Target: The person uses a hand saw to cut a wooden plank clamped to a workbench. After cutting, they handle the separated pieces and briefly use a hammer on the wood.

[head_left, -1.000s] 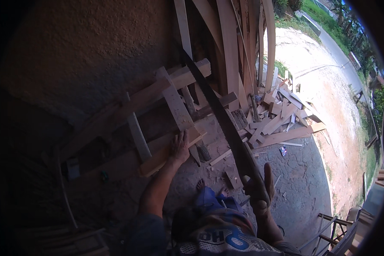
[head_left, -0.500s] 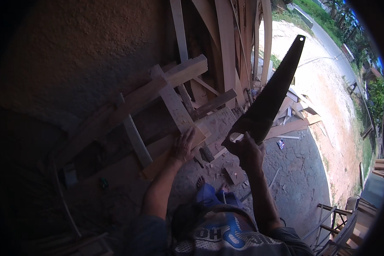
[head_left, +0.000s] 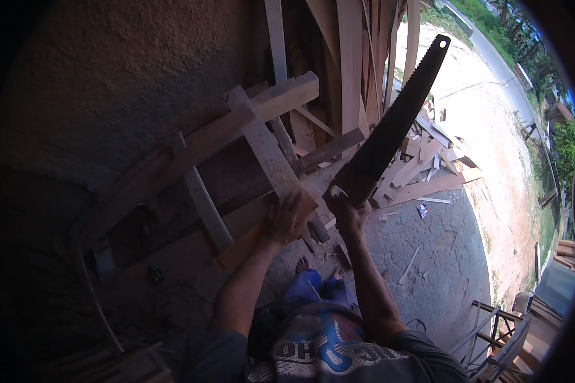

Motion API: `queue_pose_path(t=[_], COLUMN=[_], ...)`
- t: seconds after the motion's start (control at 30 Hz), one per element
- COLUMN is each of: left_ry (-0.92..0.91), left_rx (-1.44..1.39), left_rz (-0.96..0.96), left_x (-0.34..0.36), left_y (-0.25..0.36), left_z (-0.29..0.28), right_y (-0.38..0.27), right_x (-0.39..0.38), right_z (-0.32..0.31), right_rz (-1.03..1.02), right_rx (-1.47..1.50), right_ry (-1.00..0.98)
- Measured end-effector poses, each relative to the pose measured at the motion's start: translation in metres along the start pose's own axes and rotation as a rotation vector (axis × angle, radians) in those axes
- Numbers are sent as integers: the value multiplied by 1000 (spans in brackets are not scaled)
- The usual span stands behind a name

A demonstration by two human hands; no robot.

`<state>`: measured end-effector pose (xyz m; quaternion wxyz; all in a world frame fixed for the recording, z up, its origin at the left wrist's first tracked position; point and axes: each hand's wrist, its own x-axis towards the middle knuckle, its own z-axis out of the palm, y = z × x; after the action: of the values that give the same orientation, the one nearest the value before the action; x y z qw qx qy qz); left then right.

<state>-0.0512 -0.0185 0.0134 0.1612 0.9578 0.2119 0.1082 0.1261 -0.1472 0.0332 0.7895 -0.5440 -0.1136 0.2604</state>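
Handsaw (head_left: 396,121) is up in my right hand (head_left: 348,210), gripped tight at the handle, blade pointing up and away, off the wood. My left hand (head_left: 286,220) lies flat on the plank (head_left: 268,223) across the wooden frame (head_left: 236,127). No cut visible yet, so I'd say the sawing's all left.

A rough plastered wall (head_left: 108,76) in shadow, stone paving (head_left: 441,255), sunlit sandy ground (head_left: 492,140) beyond.
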Motion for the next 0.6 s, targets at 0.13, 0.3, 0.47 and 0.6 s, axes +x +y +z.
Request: queue_pose_path(t=[0.13, 0.3, 0.47, 0.6], left_ry=[60, 197, -6, 258], left_rx=[-56, -64, 10, -34], left_rz=[-16, -28, -279, -472], left_x=[-4, -9, -103, -176], left_y=[-10, -4, -23, -25], left_z=[-4, -12, -23, -60], right_y=[-67, -52, -32, -22], right_x=[5, -35, -98, -98], right_z=[25, -36, -132, -174], right_rz=[78, 256, 324, 311], right_rx=[-163, -185, -364, -406], right_ry=[36, 7, 52, 43])
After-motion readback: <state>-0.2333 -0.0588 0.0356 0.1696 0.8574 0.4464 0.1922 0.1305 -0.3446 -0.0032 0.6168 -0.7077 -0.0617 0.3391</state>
